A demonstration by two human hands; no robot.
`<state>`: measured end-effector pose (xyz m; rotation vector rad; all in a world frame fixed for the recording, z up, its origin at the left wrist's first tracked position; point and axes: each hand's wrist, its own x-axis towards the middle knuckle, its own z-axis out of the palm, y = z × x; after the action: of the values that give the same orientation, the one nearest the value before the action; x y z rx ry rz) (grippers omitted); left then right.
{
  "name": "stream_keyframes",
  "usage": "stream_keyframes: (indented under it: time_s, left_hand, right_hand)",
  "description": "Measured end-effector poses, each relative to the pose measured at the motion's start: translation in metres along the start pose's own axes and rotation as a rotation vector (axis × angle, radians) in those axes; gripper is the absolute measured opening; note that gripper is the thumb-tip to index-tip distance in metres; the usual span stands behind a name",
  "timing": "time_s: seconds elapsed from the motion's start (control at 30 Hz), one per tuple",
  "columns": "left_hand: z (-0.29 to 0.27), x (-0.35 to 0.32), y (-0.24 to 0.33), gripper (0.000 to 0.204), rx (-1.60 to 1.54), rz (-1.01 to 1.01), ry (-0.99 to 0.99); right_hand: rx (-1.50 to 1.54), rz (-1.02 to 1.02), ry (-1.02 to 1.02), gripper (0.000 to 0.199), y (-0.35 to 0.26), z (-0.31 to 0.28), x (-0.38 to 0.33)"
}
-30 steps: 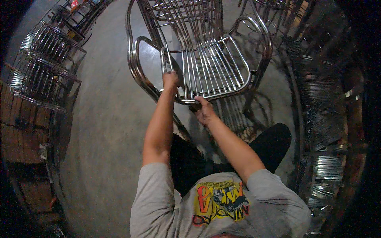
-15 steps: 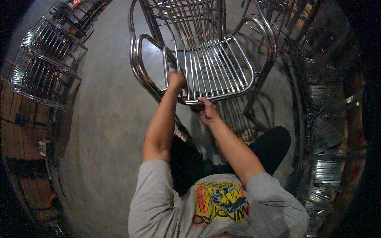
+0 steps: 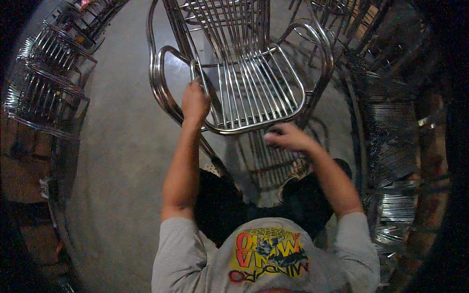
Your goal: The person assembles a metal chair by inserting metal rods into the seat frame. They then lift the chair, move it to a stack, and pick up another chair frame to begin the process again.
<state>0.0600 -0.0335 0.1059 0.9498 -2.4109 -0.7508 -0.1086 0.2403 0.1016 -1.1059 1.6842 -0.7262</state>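
In front of me stands a shiny metal-tube armchair [image 3: 260, 88] with curved armrests and a seat of thin parallel rods. My left hand [image 3: 195, 103] is closed at the seat's left side, over the side tube and beside a rod [image 3: 183, 41] slanting up toward the backrest. The hand hides exactly which part its fingers wrap round. Just below the seat's front rail [image 3: 244, 130], my right hand [image 3: 289, 137] hangs apart from the chair, fingers curled and blurred. Whether it holds anything small cannot be seen.
Stacked metal frames [image 3: 46, 93] stand on the left. Along the right lie bundles of shiny rods [image 3: 398, 207] and dark metal pieces. More tubular frames [image 3: 337, 14] stand behind the chair at right. My knees and a shoe [image 3: 288, 188] are below the chair's front.
My left hand has moved left from among the seat rods to the seat's left side. My right hand has let go of the front rail and moved right. The chair appears shifted slightly left.
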Motion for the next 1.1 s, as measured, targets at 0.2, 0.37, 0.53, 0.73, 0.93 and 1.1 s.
stream_keyframes:
  time_s: [0.2,0.37,0.53,0.73,0.93,1.1]
  left_hand:
    - [0.046,0.003,0.020,0.069,0.512,0.244,-0.144]
    - [0.061,0.003,-0.008,0.071,0.477,0.013,-0.271]
    - [0.066,0.010,-0.010,0.068,0.428,0.036,-0.353]
    - [0.050,0.019,0.003,0.075,0.290,-0.060,-0.515]
    - [0.042,0.015,0.003,0.078,0.232,-0.070,-0.435]
    - [0.039,0.021,0.002,0.080,0.216,-0.283,-0.391]
  right_hand:
    - [-0.483,-0.029,0.793,0.046,-0.059,-0.152,0.012]
    - [-0.953,-0.033,1.217,0.055,-0.064,-0.242,0.044]
    - [-0.366,-0.013,1.118,0.059,-0.033,-0.256,0.069]
    - [-0.497,0.002,1.153,0.061,-0.024,-0.255,0.071]
    - [-0.548,0.088,1.035,0.072,-0.056,-0.264,0.073]
    - [-0.366,0.226,1.031,0.085,-0.097,-0.303,0.116]
